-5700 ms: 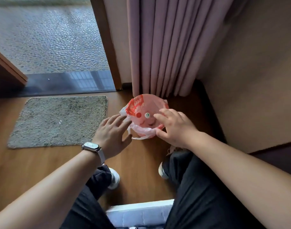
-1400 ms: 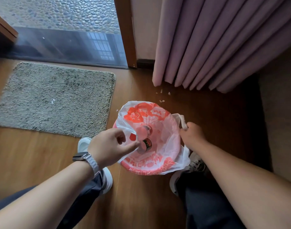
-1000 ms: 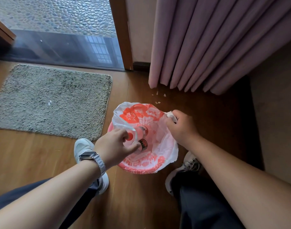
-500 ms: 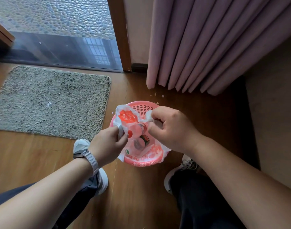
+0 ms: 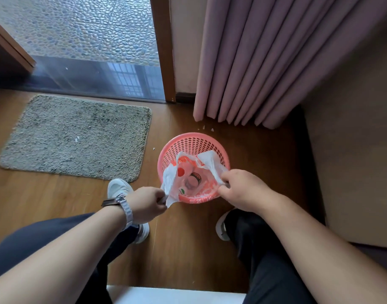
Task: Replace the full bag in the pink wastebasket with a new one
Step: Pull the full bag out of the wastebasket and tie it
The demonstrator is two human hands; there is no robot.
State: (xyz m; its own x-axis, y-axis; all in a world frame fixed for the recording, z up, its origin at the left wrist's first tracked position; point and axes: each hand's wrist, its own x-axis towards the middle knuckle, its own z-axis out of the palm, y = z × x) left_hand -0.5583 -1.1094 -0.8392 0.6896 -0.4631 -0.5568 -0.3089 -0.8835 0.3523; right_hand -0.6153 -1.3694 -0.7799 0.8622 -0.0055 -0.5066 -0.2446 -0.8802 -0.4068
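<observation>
A pink perforated wastebasket (image 5: 193,143) stands on the wooden floor in front of my feet. A white plastic bag with red print (image 5: 183,172) sits inside it, its rim peeled off the far side of the basket. A dark round lid or can shows through the bag's mouth. My left hand (image 5: 147,202), with a watch on the wrist, pinches the bag's left handle beside the basket's near left edge. My right hand (image 5: 238,189) grips the bag's right handle (image 5: 210,161) at the near right edge. Both handles are pulled apart.
A grey mat (image 5: 78,137) lies on the floor to the left. Pink curtains (image 5: 265,62) hang just behind the basket, with a few white crumbs on the floor below them. A tan wall or panel (image 5: 352,150) stands to the right. A white object (image 5: 177,296) is at my knees.
The bag's rim, spread over the basket a second ago, has been gathered off the far side, baring the basket's wall. My hands met over the middle, then pulled outward with a handle each.
</observation>
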